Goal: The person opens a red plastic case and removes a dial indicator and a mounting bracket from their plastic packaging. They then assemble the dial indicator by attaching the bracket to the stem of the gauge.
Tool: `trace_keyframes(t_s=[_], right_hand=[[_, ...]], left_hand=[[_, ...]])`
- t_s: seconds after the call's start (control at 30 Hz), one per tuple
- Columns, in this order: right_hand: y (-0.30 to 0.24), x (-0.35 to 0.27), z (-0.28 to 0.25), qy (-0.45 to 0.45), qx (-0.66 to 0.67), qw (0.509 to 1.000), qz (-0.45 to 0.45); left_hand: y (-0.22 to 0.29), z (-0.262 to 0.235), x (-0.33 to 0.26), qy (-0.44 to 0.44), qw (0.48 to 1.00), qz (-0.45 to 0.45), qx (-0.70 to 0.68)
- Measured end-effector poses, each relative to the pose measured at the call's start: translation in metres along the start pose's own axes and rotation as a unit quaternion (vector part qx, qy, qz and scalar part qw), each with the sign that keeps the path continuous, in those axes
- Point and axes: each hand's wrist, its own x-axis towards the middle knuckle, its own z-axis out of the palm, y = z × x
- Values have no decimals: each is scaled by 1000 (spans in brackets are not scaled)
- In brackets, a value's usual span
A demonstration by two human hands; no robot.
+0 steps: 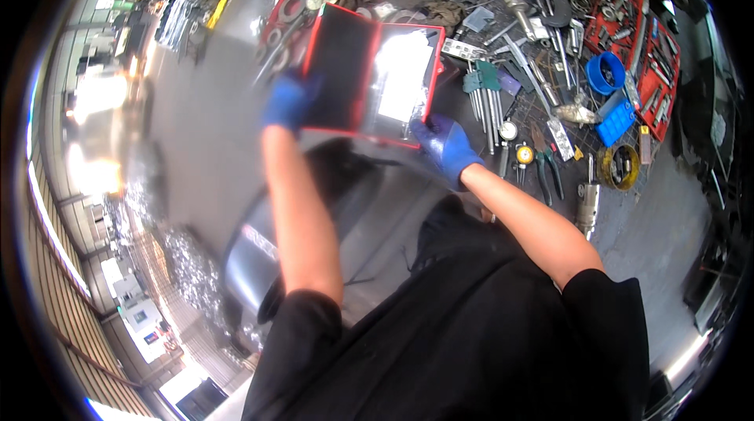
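One open red case, held in two blue-gloved hands.

The case spreads in two halves above the tabletop; the left hand clasps its left edge, the right hand its lower right corner, each grip closed on it. Just right lie one set of hex keys, two dial gauges and one blue cup.

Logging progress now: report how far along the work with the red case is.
Done: the red case is off the bench and lies open. In hand: left hand and right hand, both blue-gloved, hold it by opposite edges. Left: its glare-washed inside shows nothing taken out or put in; tools lie spread on the bench.
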Motion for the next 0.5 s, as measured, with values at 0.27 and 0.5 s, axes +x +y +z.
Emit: trace_keyframes(t_s=[0.27,0.5], right_hand=[[-19,-4,-8,-49,116,989,75],[-31,-4,-15,-71,81,989,104]], left_hand=[[-19,43,-17,127,981,-93,113],[26,99,-64,189,974,106,-70]])
